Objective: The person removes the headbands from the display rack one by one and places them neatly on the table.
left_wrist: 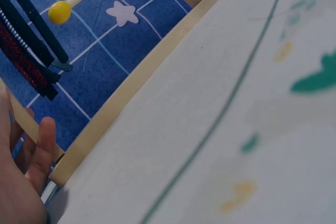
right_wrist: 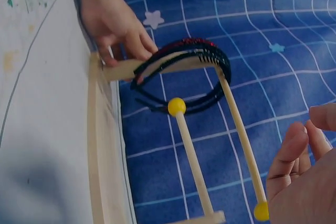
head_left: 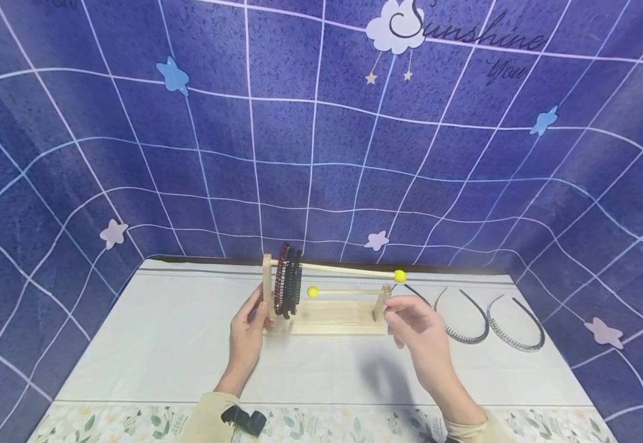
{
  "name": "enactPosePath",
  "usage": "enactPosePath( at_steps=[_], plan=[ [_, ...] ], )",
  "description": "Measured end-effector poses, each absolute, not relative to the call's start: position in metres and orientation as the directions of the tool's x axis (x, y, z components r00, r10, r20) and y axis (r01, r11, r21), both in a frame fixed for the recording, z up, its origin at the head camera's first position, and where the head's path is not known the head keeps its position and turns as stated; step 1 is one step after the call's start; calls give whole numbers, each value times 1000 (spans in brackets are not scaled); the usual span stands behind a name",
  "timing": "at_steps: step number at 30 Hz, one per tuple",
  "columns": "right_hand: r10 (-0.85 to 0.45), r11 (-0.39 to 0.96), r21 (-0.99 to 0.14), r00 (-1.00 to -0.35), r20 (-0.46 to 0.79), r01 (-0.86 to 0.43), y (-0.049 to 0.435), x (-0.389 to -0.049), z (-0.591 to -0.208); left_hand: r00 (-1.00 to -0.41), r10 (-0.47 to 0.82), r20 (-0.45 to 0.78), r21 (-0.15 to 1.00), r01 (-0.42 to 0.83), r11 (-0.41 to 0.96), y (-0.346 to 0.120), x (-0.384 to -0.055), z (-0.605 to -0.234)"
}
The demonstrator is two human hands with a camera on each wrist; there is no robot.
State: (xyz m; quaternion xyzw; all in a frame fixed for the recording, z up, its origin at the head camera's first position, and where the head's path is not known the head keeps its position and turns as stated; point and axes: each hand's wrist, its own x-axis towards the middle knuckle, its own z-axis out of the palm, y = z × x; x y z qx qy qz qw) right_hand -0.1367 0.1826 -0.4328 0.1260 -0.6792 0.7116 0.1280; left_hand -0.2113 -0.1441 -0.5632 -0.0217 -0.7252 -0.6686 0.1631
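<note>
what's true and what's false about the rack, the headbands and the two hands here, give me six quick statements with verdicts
1. The left hand grips the left post of the rack. True.
2. The upper rod and lower rod each end in a yellow ball. True.
3. The hung headbands are on the lower rod. False: they are on the upper rod.
4. The red headband hangs nearest the left post. True.
5. The right hand grips a headband. False: it holds none.
6. The loose headbands lie left of the rack. False: they lie to its right.
</note>
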Motion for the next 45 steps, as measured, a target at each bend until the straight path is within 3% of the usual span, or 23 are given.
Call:
enactPosePath(
  at_steps=[19, 45],
  plan=[
    [-71, -63, -969, -968, 241, -237, 140, -151, -436, -955, -195, 224, 972, 204, 120, -142, -212, -563],
    [-52, -93, -983, -985, 165, -159, 97, -180, -450, -956, -185, 228, 970, 207, 127, -143, -212, -562]
  ],
)
